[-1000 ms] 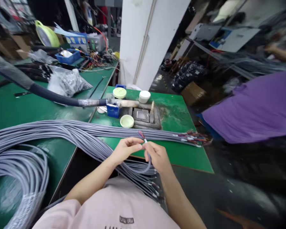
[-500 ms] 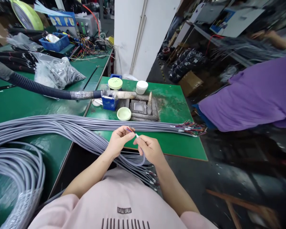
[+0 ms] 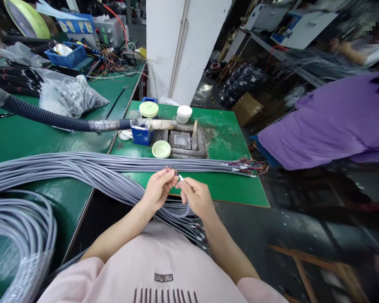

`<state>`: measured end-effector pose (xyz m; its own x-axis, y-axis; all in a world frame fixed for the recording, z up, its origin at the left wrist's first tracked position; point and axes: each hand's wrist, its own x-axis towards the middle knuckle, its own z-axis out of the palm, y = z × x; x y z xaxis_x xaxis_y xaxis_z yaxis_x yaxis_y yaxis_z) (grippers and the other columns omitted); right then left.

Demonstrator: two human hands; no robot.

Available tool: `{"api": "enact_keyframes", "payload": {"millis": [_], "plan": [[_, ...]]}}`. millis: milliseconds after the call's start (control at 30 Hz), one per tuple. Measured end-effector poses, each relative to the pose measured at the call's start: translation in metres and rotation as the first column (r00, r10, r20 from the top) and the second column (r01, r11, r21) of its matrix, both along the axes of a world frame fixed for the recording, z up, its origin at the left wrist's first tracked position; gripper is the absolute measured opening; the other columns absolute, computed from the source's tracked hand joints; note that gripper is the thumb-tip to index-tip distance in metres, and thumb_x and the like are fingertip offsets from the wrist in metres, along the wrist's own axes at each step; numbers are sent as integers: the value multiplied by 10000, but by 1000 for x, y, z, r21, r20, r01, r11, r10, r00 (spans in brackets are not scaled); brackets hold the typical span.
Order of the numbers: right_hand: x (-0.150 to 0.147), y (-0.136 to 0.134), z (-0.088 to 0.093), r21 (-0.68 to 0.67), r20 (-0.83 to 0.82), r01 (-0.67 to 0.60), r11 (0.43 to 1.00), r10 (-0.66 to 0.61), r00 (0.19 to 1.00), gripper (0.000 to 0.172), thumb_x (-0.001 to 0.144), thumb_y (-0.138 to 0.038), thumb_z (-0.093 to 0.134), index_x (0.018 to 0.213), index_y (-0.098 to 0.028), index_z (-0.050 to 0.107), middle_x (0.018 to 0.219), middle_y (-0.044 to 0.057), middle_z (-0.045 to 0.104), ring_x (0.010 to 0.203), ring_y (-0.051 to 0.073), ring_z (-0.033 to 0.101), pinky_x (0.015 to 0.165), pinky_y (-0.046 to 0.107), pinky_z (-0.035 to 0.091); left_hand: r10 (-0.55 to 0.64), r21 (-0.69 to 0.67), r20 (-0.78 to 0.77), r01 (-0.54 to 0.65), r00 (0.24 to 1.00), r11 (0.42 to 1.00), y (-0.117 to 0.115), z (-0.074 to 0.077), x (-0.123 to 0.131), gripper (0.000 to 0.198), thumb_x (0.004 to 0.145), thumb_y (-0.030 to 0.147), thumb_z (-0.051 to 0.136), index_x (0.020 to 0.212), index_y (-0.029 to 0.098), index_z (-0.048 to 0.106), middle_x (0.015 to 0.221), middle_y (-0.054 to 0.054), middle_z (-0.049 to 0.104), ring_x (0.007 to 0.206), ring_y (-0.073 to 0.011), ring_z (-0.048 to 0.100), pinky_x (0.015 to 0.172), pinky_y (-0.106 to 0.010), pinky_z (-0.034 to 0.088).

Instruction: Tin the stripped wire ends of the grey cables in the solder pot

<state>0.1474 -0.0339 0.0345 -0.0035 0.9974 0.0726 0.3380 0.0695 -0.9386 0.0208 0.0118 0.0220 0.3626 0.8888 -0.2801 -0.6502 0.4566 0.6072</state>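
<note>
Between my two hands is the end of a grey cable (image 3: 188, 209), with thin coloured wires (image 3: 171, 169) fanning out of its white-wrapped tip. My left hand (image 3: 159, 185) pinches those wires between thumb and fingers. Just behind the tip, my right hand (image 3: 196, 194) is closed around the cable's sheath. Past my hands, a thick bundle of grey cables (image 3: 139, 163) lies across the green table, its stripped, multicoloured wire ends (image 3: 246, 166) at the right. More grey cables (image 3: 177, 207) hang below my hands, close to my body.
Beyond the bundle, a small metal pot (image 3: 180, 139) sits in a grimy frame, beside a pale green dish (image 3: 161, 149), a white jar (image 3: 184, 114) and a blue box (image 3: 141, 134). A ribbed hose (image 3: 66, 121) crosses from the left. A person in purple (image 3: 318, 122) is at the right.
My left fingers have shifted on the wires, which now stick out less and in a different spread. My right hand keeps its hold. The whole view has moved slightly.
</note>
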Motion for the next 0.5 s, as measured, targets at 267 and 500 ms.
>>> {"api": "enact_keyframes", "payload": {"millis": [267,500], "plan": [[-1,-2,-4,25,29,21,999,-22,999,351,914,-366,450,623,-194,545,439,-45,512,425,89,461,520,220,394,-21,-88,82,28,996,996,-3,0,2,240,627,278,809,729,117,663,601,11,640,537,-66,568,584,-193,482],[-3,-2,-11,155,199,95,983,-125,972,226,918,-346,487,874,-192,645,575,-19,603,517,112,552,563,221,446,43,-65,25,-41,999,997,0,-1,2,246,618,265,810,702,125,626,603,23,626,555,-53,564,611,-177,472]]}}
